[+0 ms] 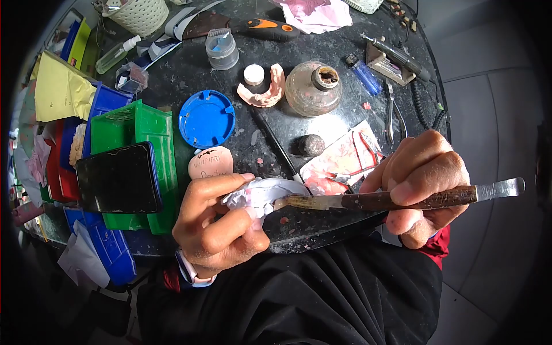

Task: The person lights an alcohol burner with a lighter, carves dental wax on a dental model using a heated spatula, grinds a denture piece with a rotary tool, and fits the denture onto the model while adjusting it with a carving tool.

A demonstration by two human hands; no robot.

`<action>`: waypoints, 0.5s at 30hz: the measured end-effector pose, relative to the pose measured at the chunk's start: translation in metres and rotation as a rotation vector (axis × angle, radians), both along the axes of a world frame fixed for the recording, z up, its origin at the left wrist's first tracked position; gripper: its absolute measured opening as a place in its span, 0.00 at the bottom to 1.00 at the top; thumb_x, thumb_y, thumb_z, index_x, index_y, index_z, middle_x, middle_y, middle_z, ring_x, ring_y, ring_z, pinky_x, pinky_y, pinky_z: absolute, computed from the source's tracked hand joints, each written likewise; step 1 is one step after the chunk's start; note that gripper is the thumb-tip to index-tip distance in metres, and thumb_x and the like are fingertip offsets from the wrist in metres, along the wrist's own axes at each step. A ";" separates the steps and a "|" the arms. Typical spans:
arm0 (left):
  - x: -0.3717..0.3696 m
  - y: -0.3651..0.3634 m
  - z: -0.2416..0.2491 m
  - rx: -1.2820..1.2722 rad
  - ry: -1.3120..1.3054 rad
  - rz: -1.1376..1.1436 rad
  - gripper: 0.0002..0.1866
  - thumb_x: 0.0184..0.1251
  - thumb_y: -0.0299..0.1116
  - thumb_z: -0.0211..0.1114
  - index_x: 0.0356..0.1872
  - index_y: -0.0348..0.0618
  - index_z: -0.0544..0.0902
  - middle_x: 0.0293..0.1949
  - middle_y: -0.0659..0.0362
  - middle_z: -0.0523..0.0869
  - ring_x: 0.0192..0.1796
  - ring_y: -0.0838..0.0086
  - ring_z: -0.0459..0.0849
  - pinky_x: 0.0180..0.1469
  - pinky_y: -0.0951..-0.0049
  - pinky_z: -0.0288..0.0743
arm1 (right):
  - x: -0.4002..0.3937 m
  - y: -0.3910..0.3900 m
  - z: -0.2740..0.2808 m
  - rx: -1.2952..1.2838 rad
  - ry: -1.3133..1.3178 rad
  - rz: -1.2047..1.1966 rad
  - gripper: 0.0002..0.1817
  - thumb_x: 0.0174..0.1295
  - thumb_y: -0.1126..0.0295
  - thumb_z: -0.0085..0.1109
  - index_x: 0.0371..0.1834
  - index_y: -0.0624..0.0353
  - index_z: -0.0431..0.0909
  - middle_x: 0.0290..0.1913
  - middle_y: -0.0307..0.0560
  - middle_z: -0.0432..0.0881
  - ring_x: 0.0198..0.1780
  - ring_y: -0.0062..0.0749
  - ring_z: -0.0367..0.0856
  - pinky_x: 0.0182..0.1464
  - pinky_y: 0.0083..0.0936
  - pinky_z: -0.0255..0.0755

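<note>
My left hand (218, 221) pinches a pale lilac-white moulded piece (264, 194) between thumb and fingers, near the table's front edge. From the right, my right hand (422, 184) grips a knife-like tool (368, 201) by its dark wooden handle. The tool lies roughly level, its stained blade touching the right side of the piece, and its flat metal end (500, 188) sticks out past my right hand. Behind my left fingers is a pink disc (210, 163) with handwriting on it. A pink-stained sheet (339, 161) with thin red strips lies behind, between the two hands.
A phone (119, 178) rests on green bins (167, 138) at left. Farther back are a blue lid (207, 119), a pink horseshoe-shaped cast (265, 92), a glass burner (313, 95), a lighter (365, 76), pliers (393, 115) and a corded handpiece (402, 60). A black rod (276, 144) lies mid-table.
</note>
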State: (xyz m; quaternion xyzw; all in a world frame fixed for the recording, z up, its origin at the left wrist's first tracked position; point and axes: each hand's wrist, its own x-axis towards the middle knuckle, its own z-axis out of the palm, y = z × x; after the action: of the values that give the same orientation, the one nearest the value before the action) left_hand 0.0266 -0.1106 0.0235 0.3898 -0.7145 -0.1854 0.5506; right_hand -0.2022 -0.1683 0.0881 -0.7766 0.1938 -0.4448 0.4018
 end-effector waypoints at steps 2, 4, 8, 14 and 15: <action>0.000 0.000 0.000 0.006 0.003 -0.006 0.10 0.53 0.25 0.63 0.37 0.45 0.74 0.38 0.43 0.78 0.32 0.69 0.80 0.24 0.80 0.75 | 0.000 0.000 -0.001 -0.017 0.008 0.002 0.13 0.52 0.71 0.66 0.36 0.64 0.73 0.29 0.45 0.69 0.24 0.19 0.72 0.32 0.22 0.83; 0.001 0.000 0.001 0.008 0.002 -0.009 0.10 0.53 0.26 0.63 0.37 0.45 0.74 0.38 0.43 0.78 0.32 0.69 0.80 0.24 0.80 0.75 | 0.000 -0.001 0.000 -0.032 0.025 0.006 0.14 0.51 0.70 0.66 0.36 0.64 0.73 0.29 0.45 0.69 0.24 0.19 0.72 0.32 0.22 0.83; 0.000 0.000 0.000 0.015 0.009 -0.009 0.11 0.53 0.26 0.63 0.38 0.45 0.74 0.38 0.43 0.77 0.32 0.68 0.80 0.25 0.79 0.76 | 0.001 -0.001 0.004 -0.043 -0.010 -0.010 0.14 0.51 0.71 0.67 0.33 0.65 0.72 0.28 0.45 0.68 0.23 0.19 0.72 0.32 0.24 0.84; 0.001 0.000 0.000 0.016 -0.003 -0.013 0.11 0.54 0.26 0.64 0.38 0.45 0.74 0.38 0.43 0.77 0.32 0.68 0.80 0.25 0.79 0.76 | 0.001 -0.001 0.007 -0.133 0.000 -0.040 0.13 0.50 0.72 0.67 0.31 0.66 0.72 0.27 0.45 0.68 0.22 0.20 0.74 0.29 0.24 0.83; 0.001 0.000 0.000 0.016 -0.005 -0.014 0.11 0.54 0.26 0.64 0.38 0.45 0.74 0.38 0.43 0.77 0.32 0.68 0.80 0.25 0.79 0.76 | 0.001 0.000 0.008 -0.145 0.014 -0.038 0.13 0.50 0.72 0.67 0.31 0.65 0.72 0.27 0.45 0.69 0.22 0.20 0.74 0.28 0.24 0.83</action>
State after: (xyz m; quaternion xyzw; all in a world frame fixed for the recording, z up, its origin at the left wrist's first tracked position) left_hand 0.0276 -0.1107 0.0234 0.3899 -0.7169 -0.1940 0.5444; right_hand -0.2014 -0.1688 0.0956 -0.8029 0.1788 -0.4597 0.3347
